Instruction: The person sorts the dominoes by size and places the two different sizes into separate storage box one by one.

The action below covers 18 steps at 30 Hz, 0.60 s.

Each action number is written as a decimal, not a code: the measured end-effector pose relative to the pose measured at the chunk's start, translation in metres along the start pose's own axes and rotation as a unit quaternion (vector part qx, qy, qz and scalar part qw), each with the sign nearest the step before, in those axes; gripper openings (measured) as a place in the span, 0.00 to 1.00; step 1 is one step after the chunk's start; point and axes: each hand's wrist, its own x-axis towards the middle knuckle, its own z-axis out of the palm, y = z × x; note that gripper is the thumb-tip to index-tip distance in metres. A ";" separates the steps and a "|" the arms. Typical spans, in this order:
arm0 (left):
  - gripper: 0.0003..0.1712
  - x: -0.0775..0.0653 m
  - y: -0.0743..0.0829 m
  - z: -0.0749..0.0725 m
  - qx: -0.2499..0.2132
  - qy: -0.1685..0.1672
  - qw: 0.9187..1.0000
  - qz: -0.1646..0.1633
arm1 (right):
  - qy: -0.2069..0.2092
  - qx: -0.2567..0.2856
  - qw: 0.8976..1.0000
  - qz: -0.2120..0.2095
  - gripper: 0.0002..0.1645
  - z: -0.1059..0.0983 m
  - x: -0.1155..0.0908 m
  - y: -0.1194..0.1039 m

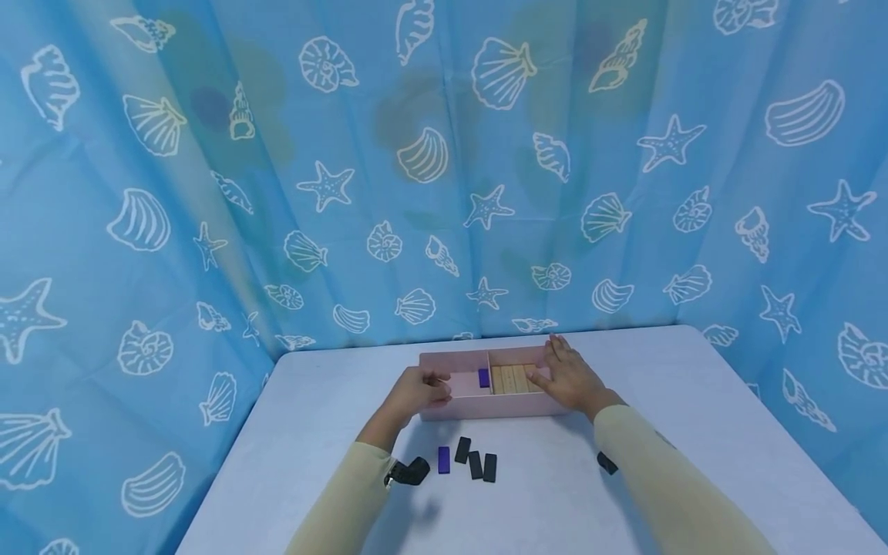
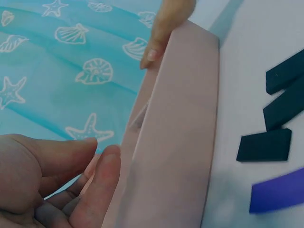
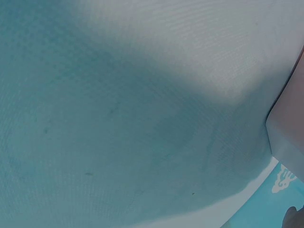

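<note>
A pale pink box [image 1: 472,407] with a divider [image 1: 489,371] lies lengthwise on the table. Its left compartment shows a purple block [image 1: 483,378] against the divider; several wooden blocks [image 1: 513,378] fill much of the right one. At the box's left end is my left hand [image 1: 419,388], thumb and fingers loosely bent. No object shows between its fingertips in the left wrist view. My right hand [image 1: 571,375] rests over the box's right end with fingers extended, covering that corner. In front of the box lie a purple block [image 1: 444,460] and three black blocks [image 1: 475,465].
A white table [image 1: 555,501] carries everything. Behind it and at both sides hangs a blue curtain [image 1: 444,208] with white shell and starfish prints. Dark wrist cameras [image 1: 411,471] sit under both forearms. Mostly tabletop [image 3: 142,118] appears in the right wrist view.
</note>
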 end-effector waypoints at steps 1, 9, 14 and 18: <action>0.16 -0.002 -0.001 0.000 0.005 0.001 1.000 0.000 | -0.001 -0.002 1.000 0.000 0.56 0.000 0.000 0.000; 0.16 -0.020 -0.014 -0.006 0.015 0.008 1.000 -0.001 | -0.003 -0.002 1.000 -0.001 0.56 0.004 0.000 -0.001; 0.16 -0.030 -0.022 -0.009 -0.011 0.007 1.000 0.002 | -0.004 0.001 1.000 0.006 0.56 0.004 0.001 0.000; 0.16 -0.037 -0.032 -0.009 -0.010 0.008 1.000 0.005 | -0.007 0.008 1.000 0.011 0.56 0.004 0.001 -0.001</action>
